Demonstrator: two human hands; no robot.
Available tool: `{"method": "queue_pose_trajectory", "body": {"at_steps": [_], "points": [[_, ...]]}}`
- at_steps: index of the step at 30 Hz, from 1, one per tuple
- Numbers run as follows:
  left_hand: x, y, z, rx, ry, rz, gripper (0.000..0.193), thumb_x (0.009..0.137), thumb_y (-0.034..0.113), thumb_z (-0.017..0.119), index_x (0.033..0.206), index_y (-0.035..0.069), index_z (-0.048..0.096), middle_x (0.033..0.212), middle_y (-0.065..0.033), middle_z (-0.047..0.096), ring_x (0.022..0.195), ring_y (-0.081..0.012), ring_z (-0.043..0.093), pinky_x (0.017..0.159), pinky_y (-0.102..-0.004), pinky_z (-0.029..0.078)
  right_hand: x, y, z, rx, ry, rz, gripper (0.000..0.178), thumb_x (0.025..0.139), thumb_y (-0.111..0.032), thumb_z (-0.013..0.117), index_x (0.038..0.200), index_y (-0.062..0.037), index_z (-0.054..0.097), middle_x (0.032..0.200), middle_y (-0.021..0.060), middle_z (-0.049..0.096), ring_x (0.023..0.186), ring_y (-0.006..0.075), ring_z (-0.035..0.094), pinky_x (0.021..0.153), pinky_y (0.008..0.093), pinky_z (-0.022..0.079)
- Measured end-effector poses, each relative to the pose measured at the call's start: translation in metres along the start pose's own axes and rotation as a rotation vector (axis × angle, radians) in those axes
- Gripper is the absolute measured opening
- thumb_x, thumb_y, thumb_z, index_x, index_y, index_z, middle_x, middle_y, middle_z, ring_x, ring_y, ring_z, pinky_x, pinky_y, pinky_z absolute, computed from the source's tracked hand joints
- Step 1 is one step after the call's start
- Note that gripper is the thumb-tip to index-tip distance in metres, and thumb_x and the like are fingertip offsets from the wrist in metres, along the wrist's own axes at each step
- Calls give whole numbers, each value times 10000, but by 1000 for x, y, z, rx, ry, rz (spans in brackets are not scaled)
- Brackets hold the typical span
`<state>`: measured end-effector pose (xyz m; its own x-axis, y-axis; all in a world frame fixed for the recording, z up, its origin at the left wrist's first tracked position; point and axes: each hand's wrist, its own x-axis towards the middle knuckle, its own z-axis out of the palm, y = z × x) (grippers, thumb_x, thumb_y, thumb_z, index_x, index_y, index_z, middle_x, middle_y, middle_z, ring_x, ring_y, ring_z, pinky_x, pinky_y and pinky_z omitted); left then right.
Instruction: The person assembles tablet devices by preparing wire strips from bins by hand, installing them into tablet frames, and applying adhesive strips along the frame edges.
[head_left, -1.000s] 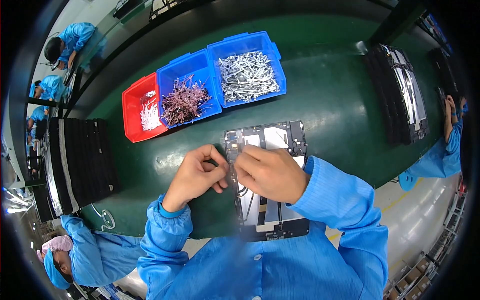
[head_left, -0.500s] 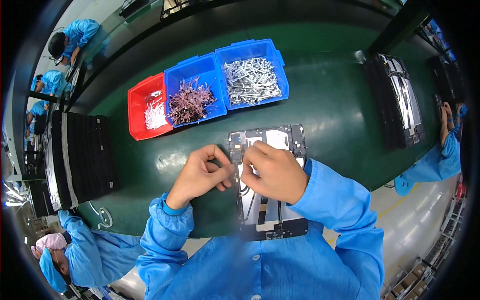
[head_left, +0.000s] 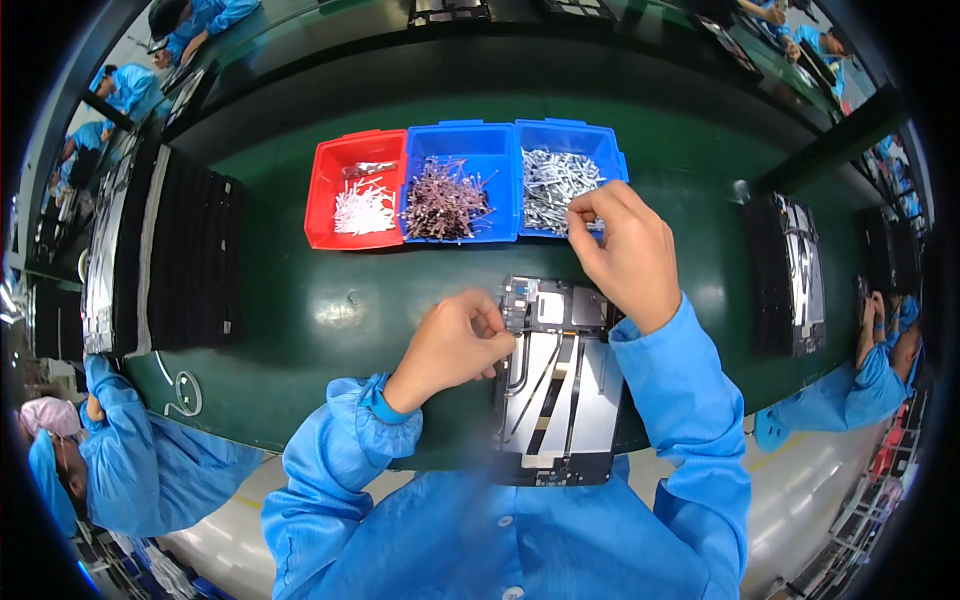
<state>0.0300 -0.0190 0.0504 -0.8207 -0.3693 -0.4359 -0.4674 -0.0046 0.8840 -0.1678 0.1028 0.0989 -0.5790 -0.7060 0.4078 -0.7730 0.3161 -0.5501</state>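
Green bench (head_left: 300,300): device (head_left: 592,405) atop, innards exposed
Left hand (head_left: 448,340): pinched, device's left edge
Right hand (head_left: 632,250): pinched, beyond device
Both pinches: contents unclear

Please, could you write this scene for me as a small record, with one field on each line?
Surface: green table
Device: flat opened device, inner parts showing
Left hand: at the device's left edge, upper part; any held item unclear
Right hand: at the near right part of the right blue bin; any held item unclear
Right bin contents: silver pieces
Middle blue bin: reddish-brown wire-like pieces
Red bin: mainly white pieces
Sides: left black stack; right black stack
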Motion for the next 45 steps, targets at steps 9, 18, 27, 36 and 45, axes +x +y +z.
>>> {"method": "queue_pose_trajectory", "body": {"at_steps": [9, 18, 27, 36, 45], "points": [[-5, 2, -14, -177, -151, -17, 233, 977, 158, 731, 1079, -7, 601, 880, -47, 635, 636, -126, 680, 515, -246, 547, 14, 16, 9, -335, -289, -129, 133, 925, -141, 674, 907, -15, 713, 961, 158, 656, 845, 383, 691, 738, 491, 570], [-6, 0, -15, -204, -118, 26, 224, 982, 146, 718, 1104, -4, 605, 880, -39, 638, 632, -104, 657, 495, -239, 522, 8, 18, 8, -121, -118, -164, 68, 906, -50, 685, 955, -3, 682, 929, 165, 665, 728, 350, 682, 632, 443, 554], [-9, 2, -1, -358, 53, 226, 230, 1007, 153, 706, 1167, 11, 621, 897, -6, 645, 650, -57, 620, 484, -193, 448, -31, 7, 3, 796, -247, 427, 94, 1000, -39, 669, 1050, 41, 666, 857, 18, 699, 591, 12, 544, 494, 196, 395], [-10, -3, 3, -295, 7, 320, 134, 1031, 146, 678, 1086, 29, 644, 862, -4, 663, 655, -54, 620, 483, -192, 441, -50, 4, 1, 869, -546, 202, 172, 989, -14, 699, 1153, 35, 688, 931, 31, 712, 810, 34, 639, 658, 200, 500], [-10, -6, 3, -491, 11, 241, 121, 1024, 147, 697, 1082, 45, 666, 809, 10, 681, 658, -40, 619, 478, -197, 422, -65, -5, 18, 946, -441, 285, 103, 994, -25, 701, 1082, 15, 666, 961, 39, 721, 855, 49, 670, 730, 206, 534]]}}
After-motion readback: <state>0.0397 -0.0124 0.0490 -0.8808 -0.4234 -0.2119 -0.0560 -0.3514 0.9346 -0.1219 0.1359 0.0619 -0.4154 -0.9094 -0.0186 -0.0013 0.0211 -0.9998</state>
